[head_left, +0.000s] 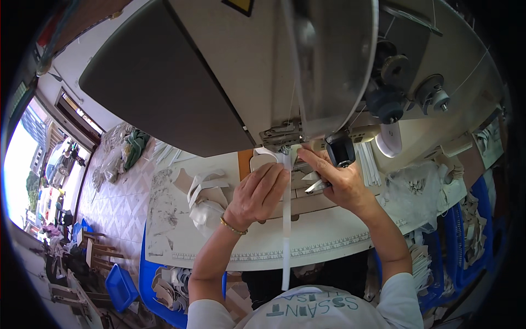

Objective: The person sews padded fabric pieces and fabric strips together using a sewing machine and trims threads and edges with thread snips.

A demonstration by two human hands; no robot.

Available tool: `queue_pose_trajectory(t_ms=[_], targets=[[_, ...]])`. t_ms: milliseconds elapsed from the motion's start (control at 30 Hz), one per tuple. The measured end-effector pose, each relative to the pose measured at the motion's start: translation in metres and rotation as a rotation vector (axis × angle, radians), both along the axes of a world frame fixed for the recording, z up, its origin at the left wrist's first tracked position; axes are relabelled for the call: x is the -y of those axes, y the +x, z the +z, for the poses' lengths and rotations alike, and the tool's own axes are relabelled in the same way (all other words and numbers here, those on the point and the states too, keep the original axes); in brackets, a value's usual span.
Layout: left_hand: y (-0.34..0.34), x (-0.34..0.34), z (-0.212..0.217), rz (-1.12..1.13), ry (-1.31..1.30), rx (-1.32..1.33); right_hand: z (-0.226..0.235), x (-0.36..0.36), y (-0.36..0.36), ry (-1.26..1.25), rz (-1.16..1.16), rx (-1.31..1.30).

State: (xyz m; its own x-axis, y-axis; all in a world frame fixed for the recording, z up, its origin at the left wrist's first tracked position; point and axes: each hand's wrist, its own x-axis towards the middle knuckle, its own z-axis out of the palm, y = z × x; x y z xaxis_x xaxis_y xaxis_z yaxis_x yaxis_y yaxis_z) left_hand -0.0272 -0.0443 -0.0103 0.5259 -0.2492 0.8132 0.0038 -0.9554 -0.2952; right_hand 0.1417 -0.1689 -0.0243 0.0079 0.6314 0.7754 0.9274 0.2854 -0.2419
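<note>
A long, narrow white fabric tape (286,230) hangs from the needle area of the grey sewing machine (263,71) down past the near table edge (307,249). The left hand (257,194) pinches it closed-fingered; the right hand (337,178) grips small snips beside it. The tape looks light, limp and likely to twist, so it is best held close under the needle.

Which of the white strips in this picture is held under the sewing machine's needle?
The long white strip pinched by both hands, hanging over the table's front edge; the other strips lie stacked, untouched, right of the right hand.

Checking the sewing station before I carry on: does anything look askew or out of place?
Nothing looks damaged. The white strip hangs over the table edge from under the left hand; cut pieces lie loosely heaped left of it.
</note>
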Motion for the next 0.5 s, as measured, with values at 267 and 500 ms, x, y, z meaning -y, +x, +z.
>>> queue_pose_trajectory(t_ms=[267,500], targets=[[0.0007,0.0000,-0.0049,-0.002,-0.070,0.001,-0.0014,-0.0064,0.0085,-0.034,-0.006,0.036],[-0.0022,0.0048,0.0043,0.111,0.197,-0.054,-0.0039,-0.0072,0.0075,0.007,-0.015,0.033]])
